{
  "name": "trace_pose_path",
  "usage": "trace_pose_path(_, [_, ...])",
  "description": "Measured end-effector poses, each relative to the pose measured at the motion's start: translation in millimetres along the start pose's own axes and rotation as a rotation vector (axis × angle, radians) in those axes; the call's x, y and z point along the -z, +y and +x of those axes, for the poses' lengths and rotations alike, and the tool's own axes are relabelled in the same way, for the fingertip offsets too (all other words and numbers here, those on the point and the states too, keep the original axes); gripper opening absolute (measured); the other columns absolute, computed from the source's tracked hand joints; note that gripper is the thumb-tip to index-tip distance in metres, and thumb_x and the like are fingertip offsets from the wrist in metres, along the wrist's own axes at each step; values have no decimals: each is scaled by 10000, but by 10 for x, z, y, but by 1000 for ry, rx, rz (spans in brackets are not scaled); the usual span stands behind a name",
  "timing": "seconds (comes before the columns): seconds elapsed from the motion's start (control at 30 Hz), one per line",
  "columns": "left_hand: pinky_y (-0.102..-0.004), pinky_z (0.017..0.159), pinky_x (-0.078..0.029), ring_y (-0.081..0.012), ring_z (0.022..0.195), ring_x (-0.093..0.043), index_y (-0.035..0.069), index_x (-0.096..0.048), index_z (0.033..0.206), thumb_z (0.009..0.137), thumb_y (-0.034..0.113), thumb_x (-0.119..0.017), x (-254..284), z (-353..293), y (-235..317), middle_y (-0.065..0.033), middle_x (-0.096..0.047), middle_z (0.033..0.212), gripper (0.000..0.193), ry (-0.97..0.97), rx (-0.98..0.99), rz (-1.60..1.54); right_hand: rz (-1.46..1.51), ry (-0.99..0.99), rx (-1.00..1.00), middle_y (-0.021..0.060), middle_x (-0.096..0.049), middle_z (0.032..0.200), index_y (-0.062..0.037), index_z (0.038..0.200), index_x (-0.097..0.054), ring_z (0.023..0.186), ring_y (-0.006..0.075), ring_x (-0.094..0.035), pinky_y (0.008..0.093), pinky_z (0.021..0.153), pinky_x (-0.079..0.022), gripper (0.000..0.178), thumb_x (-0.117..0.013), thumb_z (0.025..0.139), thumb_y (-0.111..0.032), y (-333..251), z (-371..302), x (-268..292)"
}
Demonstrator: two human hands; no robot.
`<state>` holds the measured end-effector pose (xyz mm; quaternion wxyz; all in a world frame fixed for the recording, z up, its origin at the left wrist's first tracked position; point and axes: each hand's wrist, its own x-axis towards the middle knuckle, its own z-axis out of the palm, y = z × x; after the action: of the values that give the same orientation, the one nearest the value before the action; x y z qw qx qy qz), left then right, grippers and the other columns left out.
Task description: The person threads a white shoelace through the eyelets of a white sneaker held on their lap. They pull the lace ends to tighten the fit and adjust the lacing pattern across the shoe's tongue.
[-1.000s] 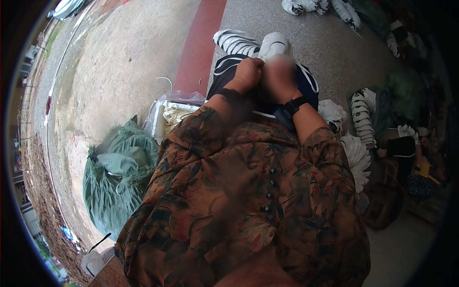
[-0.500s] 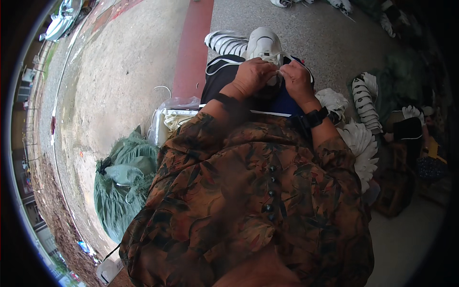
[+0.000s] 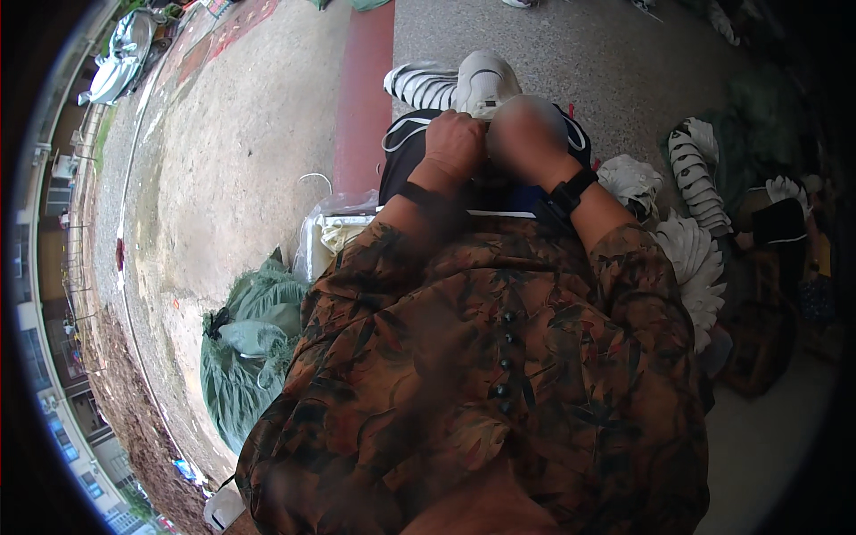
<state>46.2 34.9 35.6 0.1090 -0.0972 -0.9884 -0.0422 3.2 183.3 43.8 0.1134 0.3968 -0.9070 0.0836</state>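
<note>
A white sneaker [image 3: 486,80] rests on my lap with its toe pointing away from me. My left hand [image 3: 456,143] is closed at the sneaker's near left side, knuckles up; whatever its fingers grip is hidden. Close beside it on the right, my right hand [image 3: 530,138] is smeared by a round blur, so its fingers and anything in them do not show. Just past my left hand lies a stack of white shoe pieces [image 3: 419,86], nested in a row on my dark-clothed leg.
At my left are an open white box [image 3: 312,245] with pale cords and a green mesh sack [image 3: 254,343]. More white stacked pieces [image 3: 700,183] and fanned white pieces [image 3: 691,267] lie at my right. A red strip [image 3: 364,107] crosses the concrete ahead.
Half a second ago both hands were pinching a thin pale lace over the sneaker. Now they sit lower and nearer me, and the right one is blurred. The view has shifted slightly.
</note>
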Motion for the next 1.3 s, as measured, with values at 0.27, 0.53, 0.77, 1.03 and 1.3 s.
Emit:
trace_pose_path(0.27, [-368,667,-502,-253,776,-620,134,-677,691,703,199,-601,-4,42,-25,-67,-643,747,100,-40,50,-78,-268,-232,371,84,-657,794,-74,786,-700,852,265,-624,374,686,-501,164,-561,745,-150,93,295,-19])
trace_pose_path(0.53, [-371,685,-503,-267,804,-608,156,-672,723,718,164,-612,-315,-31,-150,-51,-594,853,61,195,62,-473,354,17,408,146,-576,774,-35,788,-607,758,307,-602,368,664,-488,68,-561,756,-72,145,126,-56])
trace_pose_path(0.77, [-368,716,-496,-263,862,-583,73,-635,734,702,139,-615,-535,-28,-280,-100,-583,836,76,112,-86,-349,1077,314,-16,74,-562,720,-24,813,-563,616,194,-518,325,601,-443,52,-538,850,-50,-123,-188,109])
trace_pose_path(1.03, [-384,693,-488,-284,842,-571,84,-625,718,685,125,-609,-264,-12,-12,-98,-563,829,55,200,48,-227,1607,335,-447,82,-626,795,-15,908,-590,643,102,-540,216,596,-442,76,-523,883,-40,169,-379,8])
trace_pose_path(1.3, [-388,695,-491,-291,859,-574,109,-635,735,694,120,-599,-144,-23,-3,-96,-569,856,56,137,60,-234,1714,410,-486,102,-631,794,-12,897,-595,661,123,-563,224,621,-463,83,-535,850,18,351,-526,-182])
